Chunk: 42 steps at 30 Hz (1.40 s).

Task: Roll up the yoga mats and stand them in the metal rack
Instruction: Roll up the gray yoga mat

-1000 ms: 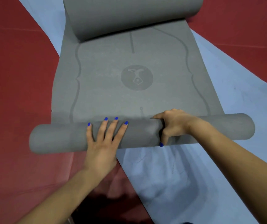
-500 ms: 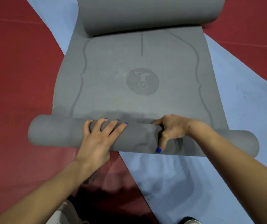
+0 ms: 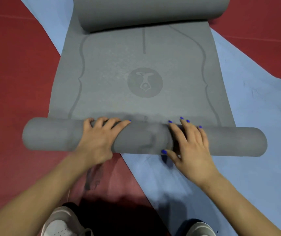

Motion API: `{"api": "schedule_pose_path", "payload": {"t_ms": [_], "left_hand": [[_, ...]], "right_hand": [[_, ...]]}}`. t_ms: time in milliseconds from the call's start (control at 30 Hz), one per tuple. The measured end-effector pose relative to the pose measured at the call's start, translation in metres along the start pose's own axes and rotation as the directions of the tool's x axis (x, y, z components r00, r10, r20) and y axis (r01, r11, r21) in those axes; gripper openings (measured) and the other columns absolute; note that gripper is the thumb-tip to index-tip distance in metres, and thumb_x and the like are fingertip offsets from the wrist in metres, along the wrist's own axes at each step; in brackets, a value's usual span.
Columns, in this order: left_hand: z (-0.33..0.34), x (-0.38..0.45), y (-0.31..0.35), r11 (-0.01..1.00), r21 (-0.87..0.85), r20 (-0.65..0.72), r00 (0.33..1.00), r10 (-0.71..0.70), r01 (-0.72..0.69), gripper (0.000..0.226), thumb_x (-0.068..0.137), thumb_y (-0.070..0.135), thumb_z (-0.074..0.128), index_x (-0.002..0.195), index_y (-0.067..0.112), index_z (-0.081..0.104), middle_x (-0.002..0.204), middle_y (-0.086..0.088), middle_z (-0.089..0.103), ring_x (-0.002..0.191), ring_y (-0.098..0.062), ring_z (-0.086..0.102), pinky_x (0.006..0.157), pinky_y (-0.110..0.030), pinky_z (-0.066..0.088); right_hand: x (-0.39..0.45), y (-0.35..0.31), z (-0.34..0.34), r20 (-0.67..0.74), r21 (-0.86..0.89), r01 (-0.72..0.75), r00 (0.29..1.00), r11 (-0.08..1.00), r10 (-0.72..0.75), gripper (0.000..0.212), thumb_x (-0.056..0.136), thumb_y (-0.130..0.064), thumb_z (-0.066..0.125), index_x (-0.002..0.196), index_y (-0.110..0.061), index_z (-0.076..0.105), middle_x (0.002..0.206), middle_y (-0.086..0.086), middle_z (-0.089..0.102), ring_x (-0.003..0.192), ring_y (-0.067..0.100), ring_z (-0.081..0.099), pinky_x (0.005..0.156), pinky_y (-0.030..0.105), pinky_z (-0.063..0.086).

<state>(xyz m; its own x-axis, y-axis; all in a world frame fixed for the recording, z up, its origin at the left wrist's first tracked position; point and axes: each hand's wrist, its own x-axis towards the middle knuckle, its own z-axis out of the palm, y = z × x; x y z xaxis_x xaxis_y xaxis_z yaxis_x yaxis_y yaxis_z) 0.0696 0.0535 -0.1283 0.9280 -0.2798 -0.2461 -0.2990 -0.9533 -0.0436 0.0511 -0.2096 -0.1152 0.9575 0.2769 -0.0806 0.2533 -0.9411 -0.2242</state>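
Resting across the grey yoga mat (image 3: 145,79), both hands sit on its rolled near end (image 3: 143,137). Left hand (image 3: 97,138) grip curls over the roll at 9 o'clock. Right hand (image 3: 190,143) lies flat, fingers straight, at 3 o'clock.

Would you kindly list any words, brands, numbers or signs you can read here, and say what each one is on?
No readable words or numbers.
Round emblem on the grey yoga mat: a figure shape, no letters.
Small mark just above the rolled part: too small to read.
Curved lines and a short centre line on the mat: guides only, no text.
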Motion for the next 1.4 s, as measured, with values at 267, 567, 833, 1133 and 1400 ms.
{"api": "schedule_pose_path", "payload": {"t_ms": [267,567,833,1133,1400], "left_hand": [[-0.035,0.049,-0.017,0.985,-0.163,0.421,0.907,0.027,0.046,0.123,0.052,0.020,0.083,0.144,0.049,0.007,0.139,0.014,0.027,0.125,-0.016,0.027,0.102,-0.041,0.022],[-0.022,0.014,0.008,1.000,-0.010,-0.069,0.997,-0.028,0.027,0.133,0.058,0.069,0.074,0.150,0.023,-0.010,0.156,-0.019,0.015,0.143,-0.036,0.017,0.106,-0.071,0.015],[0.019,0.012,0.005,0.993,-0.087,-0.243,0.965,-0.097,0.078,0.140,0.047,0.046,0.088,0.152,0.021,-0.002,0.157,-0.015,0.007,0.146,-0.033,-0.009,0.109,-0.063,-0.004],[-0.007,0.049,-0.007,0.982,-0.119,-0.063,0.986,-0.155,0.147,0.135,0.059,0.059,0.079,0.148,0.031,-0.019,0.156,-0.003,-0.007,0.143,-0.029,-0.016,0.108,-0.056,-0.020],[-0.009,0.054,-0.010,0.983,-0.111,-0.074,0.985,-0.158,0.149,0.135,0.056,0.062,0.079,0.150,0.031,-0.013,0.157,0.000,-0.002,0.144,-0.029,-0.011,0.110,-0.056,-0.018]], "right_hand": [[0.006,0.016,0.023,0.049,-0.152,0.010,0.999,0.988,-0.003,0.112,0.062,-0.084,0.038,0.150,-0.018,0.017,0.153,0.015,0.020,0.142,0.031,0.013,0.113,0.051,-0.005],[0.044,0.023,0.003,0.123,-0.104,0.016,0.992,0.994,-0.004,0.129,0.049,-0.072,0.075,0.151,-0.031,0.008,0.156,0.005,0.020,0.146,0.024,0.011,0.112,0.044,-0.016],[0.112,0.027,-0.031,0.400,-0.032,-0.074,0.913,0.997,0.081,0.109,0.052,-0.059,0.082,0.144,-0.038,0.027,0.145,-0.006,0.036,0.140,0.019,0.023,0.115,0.042,0.011],[0.158,0.028,-0.060,0.591,-0.050,-0.093,0.800,0.994,0.105,0.116,0.058,-0.058,0.081,0.150,-0.035,0.014,0.149,0.005,0.026,0.140,0.027,0.021,0.115,0.044,0.021],[0.090,0.001,-0.030,-0.094,-0.350,0.088,0.987,0.933,-0.128,0.076,0.052,-0.026,0.084,0.121,-0.005,0.061,0.098,0.024,0.059,0.084,0.040,0.058,0.069,0.042,0.050]]}}
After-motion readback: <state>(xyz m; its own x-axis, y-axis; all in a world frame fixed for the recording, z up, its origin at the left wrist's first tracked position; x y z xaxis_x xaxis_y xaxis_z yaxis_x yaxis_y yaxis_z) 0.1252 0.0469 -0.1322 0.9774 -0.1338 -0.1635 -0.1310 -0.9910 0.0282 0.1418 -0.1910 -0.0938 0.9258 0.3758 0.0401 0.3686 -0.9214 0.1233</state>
